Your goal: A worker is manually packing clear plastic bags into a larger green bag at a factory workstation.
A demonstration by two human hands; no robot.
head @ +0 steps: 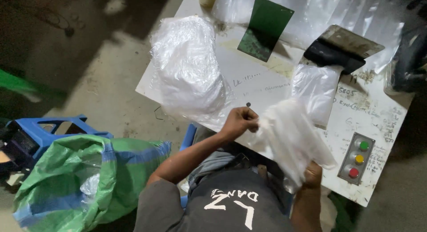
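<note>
You sit at a white table (249,78) scribbled with writing, over a grey concrete floor (111,81), a green woven sack (84,178) by your left side. Your left hand (240,122) pinches the upper end of a clear plastic bag (289,141); your right hand (312,175) grips its lower end. The bag lies over the table's near edge, its long axis slanting from upper left to lower right.

A person seen from above wears a dark grey short-sleeved T-shirt (231,205) with large white block lettering printed across the chest. The sleeves end above the elbows, leaving both forearms bare. The left hand (240,121) and right hand (312,175) are bare, without gloves, rings or a watch.
</note>
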